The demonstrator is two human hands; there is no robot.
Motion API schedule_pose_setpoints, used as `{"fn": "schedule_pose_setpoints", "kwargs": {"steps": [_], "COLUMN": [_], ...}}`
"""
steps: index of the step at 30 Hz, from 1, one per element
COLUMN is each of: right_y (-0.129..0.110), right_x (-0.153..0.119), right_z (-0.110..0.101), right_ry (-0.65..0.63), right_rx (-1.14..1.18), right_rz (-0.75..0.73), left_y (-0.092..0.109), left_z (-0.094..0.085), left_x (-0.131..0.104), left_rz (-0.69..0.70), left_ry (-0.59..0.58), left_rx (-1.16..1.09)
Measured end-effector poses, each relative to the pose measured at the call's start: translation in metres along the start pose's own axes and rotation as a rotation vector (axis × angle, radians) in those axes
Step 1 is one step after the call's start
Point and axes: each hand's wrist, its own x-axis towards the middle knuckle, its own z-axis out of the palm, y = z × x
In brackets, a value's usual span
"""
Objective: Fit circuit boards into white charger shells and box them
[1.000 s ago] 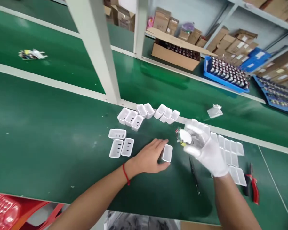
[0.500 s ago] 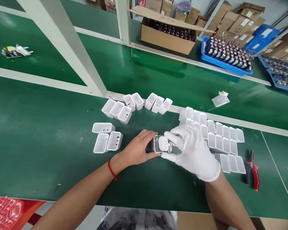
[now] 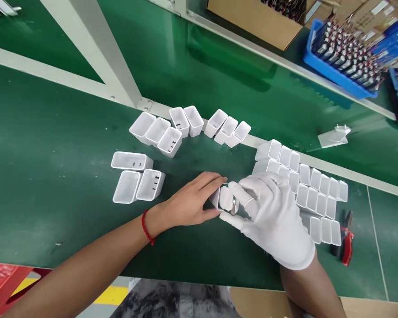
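My left hand [image 3: 196, 199], bare with a red cord at the wrist, grips a white plastic housing [image 3: 215, 198] from its left side, thumb below and fingers above. In the housing's open end sits a white round-edged part [image 3: 226, 198]. My right hand [image 3: 268, 212], in a white glove, pinches at that part and the housing's right end with thumb and fingertips. Just what the gloved fingertips touch is partly hidden. Open white housings [image 3: 149, 184] stand at the left, and more white housings [image 3: 311, 197] are grouped in rows at the right.
Red-handled pliers [image 3: 347, 247] lie at the right. More housings [image 3: 216, 123] line the back near a metal frame [image 3: 119, 66]. A white plug piece [image 3: 333, 137] lies behind it. Beyond are a blue tray [image 3: 341, 79] of wired parts and a cardboard box [image 3: 255, 20].
The view has shifted closer and tilted. Both hands keep hold at the housing, and the white part appears deeper, with less green board showing.
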Motion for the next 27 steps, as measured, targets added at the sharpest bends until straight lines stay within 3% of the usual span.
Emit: {"fn": "schedule_pose_setpoints", "kwargs": {"steps": [27], "right_y": [-0.0067], "right_x": [-0.0003], "right_z": [-0.0022], "right_ry": [-0.030], "right_rx": [-0.071], "right_rz": [0.038], "left_y": [0.0007], "left_z": [0.0013], "left_x": [-0.0003], "left_rz": [0.026], "left_ry": [0.037], "left_rx": [0.011]}}
